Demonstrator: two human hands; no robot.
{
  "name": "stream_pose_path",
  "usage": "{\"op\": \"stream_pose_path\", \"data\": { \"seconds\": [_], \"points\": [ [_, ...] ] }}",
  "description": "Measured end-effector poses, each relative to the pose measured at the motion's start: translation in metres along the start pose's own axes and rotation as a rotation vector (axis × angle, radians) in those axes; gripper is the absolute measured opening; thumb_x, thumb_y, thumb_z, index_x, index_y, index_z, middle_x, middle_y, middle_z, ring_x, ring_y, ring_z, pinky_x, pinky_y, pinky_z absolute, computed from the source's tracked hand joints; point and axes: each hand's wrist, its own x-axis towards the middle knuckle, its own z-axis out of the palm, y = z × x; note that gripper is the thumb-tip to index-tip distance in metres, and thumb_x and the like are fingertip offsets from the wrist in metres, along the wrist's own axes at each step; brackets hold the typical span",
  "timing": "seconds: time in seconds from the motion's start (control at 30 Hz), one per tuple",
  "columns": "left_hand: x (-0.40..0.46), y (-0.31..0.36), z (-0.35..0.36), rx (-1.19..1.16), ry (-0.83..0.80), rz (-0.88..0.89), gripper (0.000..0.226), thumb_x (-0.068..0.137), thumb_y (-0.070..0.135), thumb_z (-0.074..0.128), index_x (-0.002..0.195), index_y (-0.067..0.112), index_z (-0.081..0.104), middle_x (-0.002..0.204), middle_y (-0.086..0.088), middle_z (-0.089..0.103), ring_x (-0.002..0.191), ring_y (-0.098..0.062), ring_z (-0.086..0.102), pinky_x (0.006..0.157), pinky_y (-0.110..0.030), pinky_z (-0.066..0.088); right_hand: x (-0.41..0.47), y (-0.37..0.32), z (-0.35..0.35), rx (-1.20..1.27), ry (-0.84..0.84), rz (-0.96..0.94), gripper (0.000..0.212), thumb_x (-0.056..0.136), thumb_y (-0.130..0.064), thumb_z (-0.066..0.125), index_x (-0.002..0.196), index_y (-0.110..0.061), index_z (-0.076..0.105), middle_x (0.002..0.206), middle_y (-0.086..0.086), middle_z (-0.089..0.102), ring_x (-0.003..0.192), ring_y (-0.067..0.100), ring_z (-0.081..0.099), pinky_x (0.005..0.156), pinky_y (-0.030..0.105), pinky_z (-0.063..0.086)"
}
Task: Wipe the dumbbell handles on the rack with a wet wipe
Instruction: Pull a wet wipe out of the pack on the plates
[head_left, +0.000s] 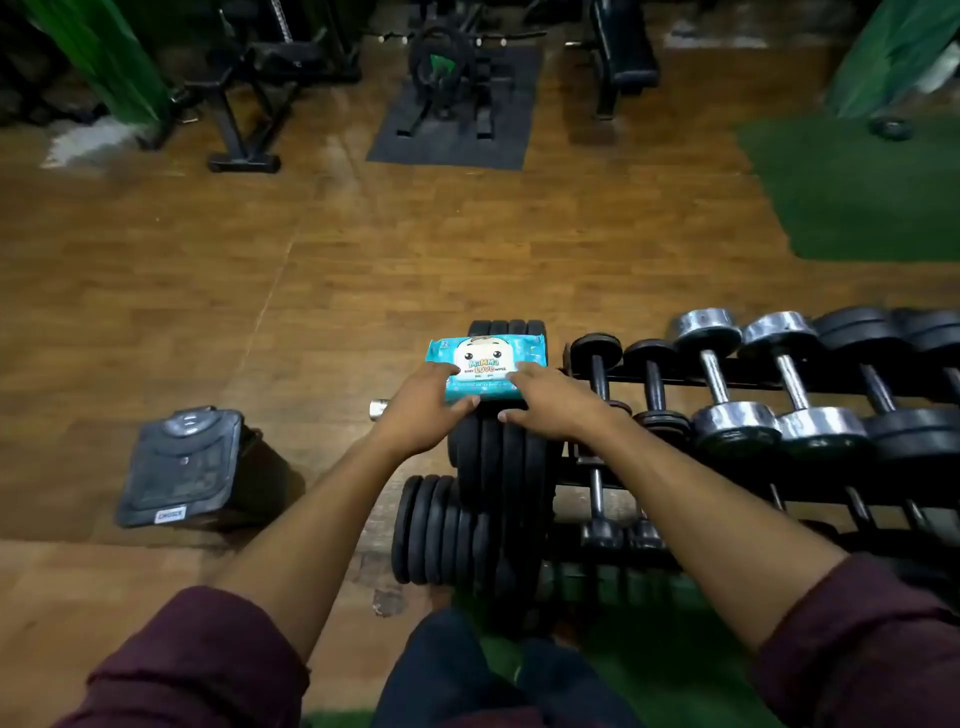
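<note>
Left hand: I see my left hand (422, 410) lying on the near left corner of the wipes pack (487, 367), fingers stretched over its top and thumb along the near edge. It looks laid on rather than clamped; I cannot tell how firmly it holds.
Right hand: my right hand (551, 402) rests on the pack's near right corner, fingers flat on the top, thumb pointing left just below the near edge.
Wipes pack: a blue packet with a white label, lying flat on top of a stack of black weight plates (501, 457) standing on edge.
Plates below: a second set of black plates (441, 530) stands lower and to the left.
Rack: the dark rack (753, 376) runs off to the right of the plates.
Dumbbells: small black ones (600, 379) sit nearest the plates, then chrome dumbbells (714, 382), then larger black ones at the far right; their handles are bare, well clear of both hands.
Floor: wood-look boards (260, 291), with a dark bag (184, 467) lying to my left.
Beyond: a green mat (857, 197) at right, and black benches and machines (452, 78) at the far end.
</note>
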Motion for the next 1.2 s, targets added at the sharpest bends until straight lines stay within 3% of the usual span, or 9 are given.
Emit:
{"op": "stream_pose_path", "data": {
  "seconds": [0.23, 0.43, 0.53, 0.93, 1.07, 1.2],
  "points": [
    [0.050, -0.004, 0.004, 0.089, -0.068, 0.056, 0.059, 0.094, 0.034, 0.070, 0.144, 0.008, 0.051, 0.148, -0.012, 0.052, 0.136, -0.029, 0.046, 0.108, -0.036, 0.036, 0.009, 0.006, 0.025, -0.021, 0.015, -0.015, 0.083, 0.094, -0.050, 0.060, 0.159, -0.018, 0.020, 0.168, 0.004, 0.009, 0.150, 0.029, 0.024, 0.115, 0.045, 0.036],
    [0.086, -0.019, 0.019, 0.218, -0.172, 0.217, 0.061, 0.089, 0.039, 0.072, 0.140, 0.011, 0.050, 0.149, -0.009, 0.049, 0.136, -0.030, 0.044, 0.107, -0.043, 0.043, 0.014, 0.000, 0.036, 0.072, 0.152, 0.063, 0.075, 0.095, -0.042, 0.058, 0.157, -0.014, 0.026, 0.163, 0.004, 0.027, 0.146, 0.026, 0.031, 0.114, 0.041, 0.036],
    [0.089, -0.025, 0.027, 0.186, -0.124, 0.267, 0.058, 0.092, 0.032, 0.070, 0.142, 0.013, 0.050, 0.149, -0.006, 0.049, 0.138, -0.028, 0.041, 0.104, -0.042, 0.043, 0.019, -0.006, 0.042, 0.122, 0.236, 0.133, 0.068, 0.094, -0.040, 0.060, 0.153, -0.017, 0.035, 0.158, 0.001, 0.038, 0.140, 0.025, 0.040, 0.110, 0.039, 0.041],
    [0.092, -0.038, 0.024, 0.240, -0.089, 0.398, 0.051, 0.104, 0.039, 0.055, 0.147, 0.011, 0.052, 0.152, -0.006, 0.051, 0.139, -0.025, 0.041, 0.102, -0.041, 0.045, 0.020, -0.031, 0.056, 0.272, 0.430, 0.374, 0.055, 0.098, -0.034, 0.055, 0.150, -0.020, 0.044, 0.150, 0.000, 0.050, 0.137, 0.018, 0.046, 0.105, 0.033, 0.043],
    [0.097, -0.038, 0.028, 0.089, -0.012, 0.340, 0.043, 0.107, 0.043, 0.042, 0.132, 0.016, 0.065, 0.133, -0.005, 0.066, 0.124, -0.029, 0.056, 0.094, -0.042, 0.050, 0.015, -0.027, 0.054, 0.268, 0.417, 0.376, 0.055, 0.098, -0.032, 0.054, 0.150, -0.020, 0.042, 0.148, 0.003, 0.052, 0.133, 0.022, 0.050, 0.099, 0.037, 0.048],
    [0.113, -0.038, 0.026, 0.043, 0.025, 0.291, 0.057, 0.104, 0.054, 0.026, 0.113, 0.021, 0.072, 0.106, -0.007, 0.074, 0.097, -0.031, 0.065, 0.080, -0.044, 0.054, 0.014, -0.024, 0.064, 0.227, 0.418, 0.321, 0.058, 0.096, -0.030, 0.055, 0.151, -0.016, 0.041, 0.148, 0.002, 0.052, 0.137, 0.019, 0.047, 0.103, 0.038, 0.048]
  ]
}}
